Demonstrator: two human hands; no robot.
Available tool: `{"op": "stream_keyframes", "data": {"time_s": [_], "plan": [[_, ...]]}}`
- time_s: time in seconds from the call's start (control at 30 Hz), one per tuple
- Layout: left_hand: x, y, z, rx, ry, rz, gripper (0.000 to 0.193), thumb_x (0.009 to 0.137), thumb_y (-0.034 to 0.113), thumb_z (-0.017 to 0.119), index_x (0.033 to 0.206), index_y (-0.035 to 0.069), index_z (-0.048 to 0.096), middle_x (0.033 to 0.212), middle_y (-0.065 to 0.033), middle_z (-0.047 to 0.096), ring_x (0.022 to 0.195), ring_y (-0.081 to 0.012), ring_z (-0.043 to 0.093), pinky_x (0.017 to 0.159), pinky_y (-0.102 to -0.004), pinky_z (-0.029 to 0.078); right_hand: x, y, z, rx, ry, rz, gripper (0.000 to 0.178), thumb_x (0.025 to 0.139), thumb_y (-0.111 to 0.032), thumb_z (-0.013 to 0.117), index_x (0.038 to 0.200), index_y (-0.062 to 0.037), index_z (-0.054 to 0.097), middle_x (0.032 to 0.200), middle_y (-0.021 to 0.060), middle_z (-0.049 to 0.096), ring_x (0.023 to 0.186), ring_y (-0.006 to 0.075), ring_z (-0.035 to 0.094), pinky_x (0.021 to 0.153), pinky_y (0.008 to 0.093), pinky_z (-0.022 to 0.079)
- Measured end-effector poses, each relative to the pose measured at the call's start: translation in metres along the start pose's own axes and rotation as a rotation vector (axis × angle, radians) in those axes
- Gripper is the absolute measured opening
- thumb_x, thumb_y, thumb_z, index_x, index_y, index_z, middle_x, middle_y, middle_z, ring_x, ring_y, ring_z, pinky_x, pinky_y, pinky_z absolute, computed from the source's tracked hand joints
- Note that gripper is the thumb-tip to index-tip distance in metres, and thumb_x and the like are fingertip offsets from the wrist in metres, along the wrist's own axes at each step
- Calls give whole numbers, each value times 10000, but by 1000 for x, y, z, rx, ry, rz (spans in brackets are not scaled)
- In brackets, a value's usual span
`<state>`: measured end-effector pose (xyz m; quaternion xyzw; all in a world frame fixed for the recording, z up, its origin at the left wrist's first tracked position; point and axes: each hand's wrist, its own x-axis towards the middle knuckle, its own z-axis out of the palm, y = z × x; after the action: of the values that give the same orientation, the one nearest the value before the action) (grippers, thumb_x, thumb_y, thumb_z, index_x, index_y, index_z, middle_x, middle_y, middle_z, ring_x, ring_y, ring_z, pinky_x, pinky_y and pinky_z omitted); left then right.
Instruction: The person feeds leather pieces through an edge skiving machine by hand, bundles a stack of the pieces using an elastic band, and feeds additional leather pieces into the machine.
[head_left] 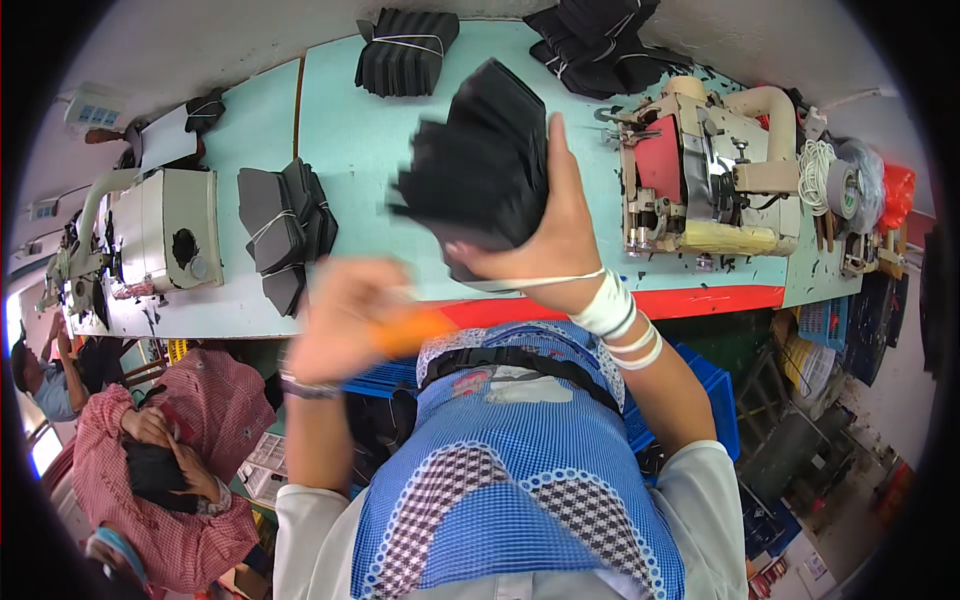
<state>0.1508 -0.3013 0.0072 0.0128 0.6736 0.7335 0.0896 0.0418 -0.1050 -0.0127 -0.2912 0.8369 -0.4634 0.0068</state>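
My right forearm (668, 392) slants forward and inward to my right grip (548, 240), which is clasping, one digit (562, 165) stretched away from me. My left forearm (318, 435) reaches nearly straight forward; my left grip (350, 312) sits nearer my body, too blurred to read.

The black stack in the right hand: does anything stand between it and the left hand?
Nothing visible blocks the gap between the blurred left hand and the black stack; a white band stretches from the right hand along the stack's lower end.
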Motion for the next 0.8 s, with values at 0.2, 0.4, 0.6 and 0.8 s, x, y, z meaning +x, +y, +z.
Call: {"op": "stream_keyframes", "data": {"time_s": [0.2, 0.4, 0.6, 0.8], "plan": [[17, -21, -15, -224, 310, -42, 332, 784, 345, 704, 772, 43, 567, 711, -7, 573, 629, -81, 514, 579, -228, 399, -46, -33, -34, 1782, -436, 866, 718, 712, -162, 745, 1341, 40, 462, 1242, 173, 595, 1106, 255, 610, 970, 360, 474], [-51, -40, 42, -319, 192, -166, 1302, 476, 658, 852, 1357, -56, 214, 1405, -173, 252, 1313, -238, 237, 1082, -380, 206, -42, -58, -46, 1009, -590, 692, 967, 788, -336, 750, 1476, 44, 187, 1416, 199, 431, 1273, 269, 471, 1092, 366, 313], [-84, -58, 75, -636, 227, -304, 1122, 654, 452, 802, 1499, 29, 196, 1511, -181, 301, 1397, -316, 303, 1121, -464, 302, -64, -60, -33, 16, -698, 77, 1209, 743, -420, 800, 1504, 44, -17, 1480, 279, 236, 1390, 433, 229, 1132, 493, 184], [-62, -71, 40, -1392, 641, -51, 702, 923, 451, 525, 1458, 48, 315, 1281, -111, 534, 1073, -242, 578, 874, -431, 494, -45, -15, -58, 252, -362, 208, 119, 760, -9, 687, 875, 21, 695, 634, 1, 516, 746, 135, 514, 718, 285, 434]]}}
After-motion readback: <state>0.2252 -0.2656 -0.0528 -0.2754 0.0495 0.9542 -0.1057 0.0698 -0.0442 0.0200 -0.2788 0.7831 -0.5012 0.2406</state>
